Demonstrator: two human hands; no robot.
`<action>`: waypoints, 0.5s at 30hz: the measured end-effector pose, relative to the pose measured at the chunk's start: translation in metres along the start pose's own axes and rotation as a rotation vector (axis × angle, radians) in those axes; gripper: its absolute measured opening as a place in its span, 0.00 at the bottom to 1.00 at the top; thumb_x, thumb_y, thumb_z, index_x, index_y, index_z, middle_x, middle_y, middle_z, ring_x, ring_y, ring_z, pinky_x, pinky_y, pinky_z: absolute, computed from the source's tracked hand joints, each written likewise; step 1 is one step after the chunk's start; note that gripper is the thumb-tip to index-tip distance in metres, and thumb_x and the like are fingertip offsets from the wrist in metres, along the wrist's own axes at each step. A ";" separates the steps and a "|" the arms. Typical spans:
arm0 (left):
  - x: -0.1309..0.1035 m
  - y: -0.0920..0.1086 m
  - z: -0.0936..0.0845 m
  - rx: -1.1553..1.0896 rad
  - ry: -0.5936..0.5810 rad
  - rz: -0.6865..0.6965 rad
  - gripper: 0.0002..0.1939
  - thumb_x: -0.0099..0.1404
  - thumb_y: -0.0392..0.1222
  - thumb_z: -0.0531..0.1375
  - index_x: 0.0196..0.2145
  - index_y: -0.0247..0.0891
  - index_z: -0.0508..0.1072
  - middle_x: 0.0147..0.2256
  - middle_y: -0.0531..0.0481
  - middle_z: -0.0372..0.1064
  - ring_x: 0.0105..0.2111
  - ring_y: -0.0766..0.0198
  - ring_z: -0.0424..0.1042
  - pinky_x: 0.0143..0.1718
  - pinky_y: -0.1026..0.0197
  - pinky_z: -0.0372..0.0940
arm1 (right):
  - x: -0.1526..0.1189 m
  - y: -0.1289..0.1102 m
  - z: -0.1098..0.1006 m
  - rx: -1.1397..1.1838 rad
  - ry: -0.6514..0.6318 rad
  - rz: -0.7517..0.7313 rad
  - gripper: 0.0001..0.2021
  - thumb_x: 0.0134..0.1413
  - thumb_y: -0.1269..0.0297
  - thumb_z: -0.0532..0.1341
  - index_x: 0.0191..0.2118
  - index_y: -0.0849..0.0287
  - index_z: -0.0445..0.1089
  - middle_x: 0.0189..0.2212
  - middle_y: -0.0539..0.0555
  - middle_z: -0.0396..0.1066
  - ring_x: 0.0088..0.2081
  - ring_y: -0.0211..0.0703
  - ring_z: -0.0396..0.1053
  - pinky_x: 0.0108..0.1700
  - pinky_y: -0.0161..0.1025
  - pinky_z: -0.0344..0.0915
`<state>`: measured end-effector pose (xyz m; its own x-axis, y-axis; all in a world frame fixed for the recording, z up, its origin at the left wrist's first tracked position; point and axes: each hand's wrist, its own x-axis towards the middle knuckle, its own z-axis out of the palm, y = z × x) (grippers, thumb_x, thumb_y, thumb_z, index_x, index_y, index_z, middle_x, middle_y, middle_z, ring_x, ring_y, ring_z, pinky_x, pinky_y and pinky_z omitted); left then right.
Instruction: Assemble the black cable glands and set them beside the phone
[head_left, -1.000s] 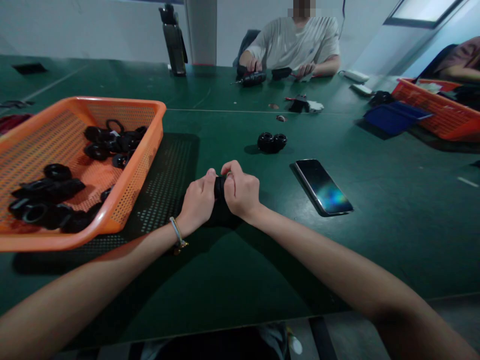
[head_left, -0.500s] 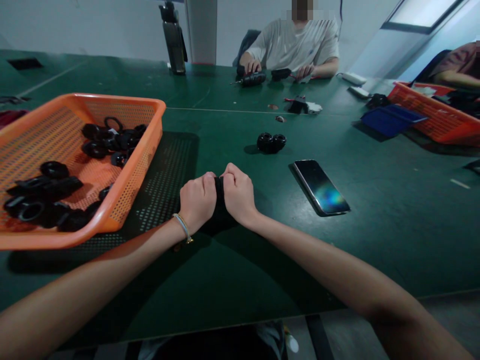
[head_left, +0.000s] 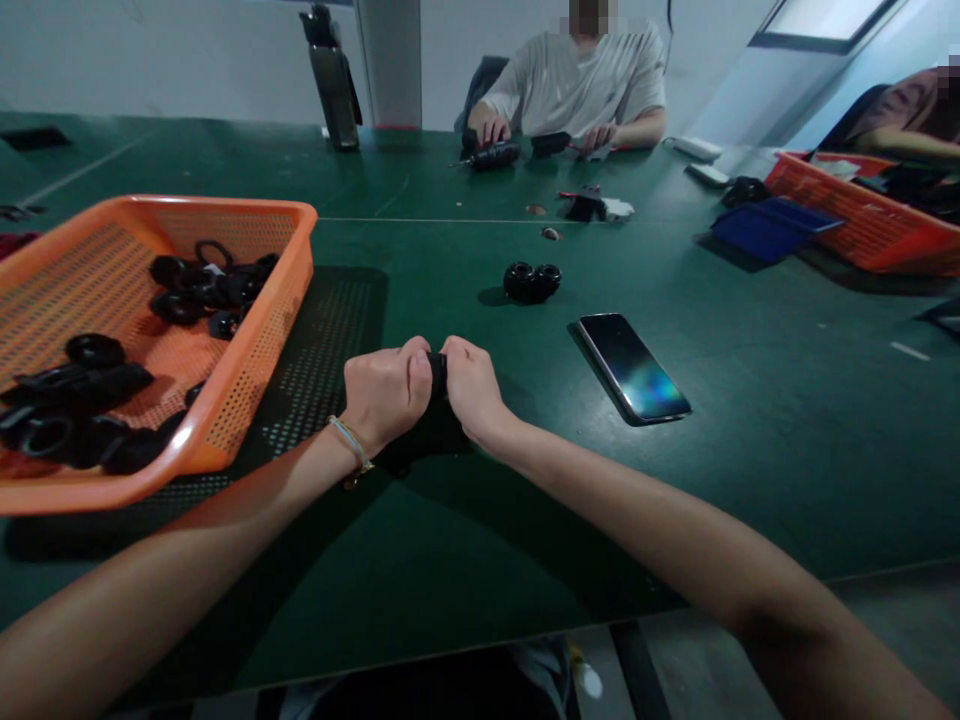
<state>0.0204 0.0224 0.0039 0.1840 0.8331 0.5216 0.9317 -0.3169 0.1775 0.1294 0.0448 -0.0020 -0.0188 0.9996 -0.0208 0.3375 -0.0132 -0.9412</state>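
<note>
Between my two fists, a black part (head_left: 437, 376) shows as a narrow dark strip; most of it is hidden by the fingers. My left hand (head_left: 390, 388), with a bracelet at the wrist, is wrapped round its left side. My right hand (head_left: 474, 388) is closed round its right side. Both hands are over the green table (head_left: 480, 520). Beyond them stands a pair of joined black round parts (head_left: 532, 283). On the left, an orange basket (head_left: 259, 350) holds several black parts (head_left: 90, 385).
A phone (head_left: 634, 368) lies right of my hands. Across the table sits a person (head_left: 589, 85) with a hand by a black power tool (head_left: 491, 156). A bottle (head_left: 335, 95) stands at the far edge. At right are a blue tray (head_left: 772, 228) and another orange basket (head_left: 862, 225).
My left fist has turned slightly and its thumb now lies across the black part's side. The whole view has shifted a little, moving the table's objects slightly left in the picture.
</note>
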 end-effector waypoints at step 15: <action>0.006 -0.003 0.007 -0.428 -0.074 -0.290 0.19 0.67 0.45 0.40 0.31 0.38 0.68 0.24 0.51 0.64 0.26 0.62 0.67 0.29 0.63 0.59 | 0.016 0.015 -0.017 0.147 -0.292 -0.262 0.16 0.59 0.51 0.46 0.26 0.56 0.56 0.21 0.45 0.57 0.22 0.33 0.58 0.25 0.31 0.55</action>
<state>0.0206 0.0315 0.0009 -0.0268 0.9390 0.3430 0.7390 -0.2124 0.6393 0.1499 0.0609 -0.0107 -0.3593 0.9210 0.1507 0.1483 0.2158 -0.9651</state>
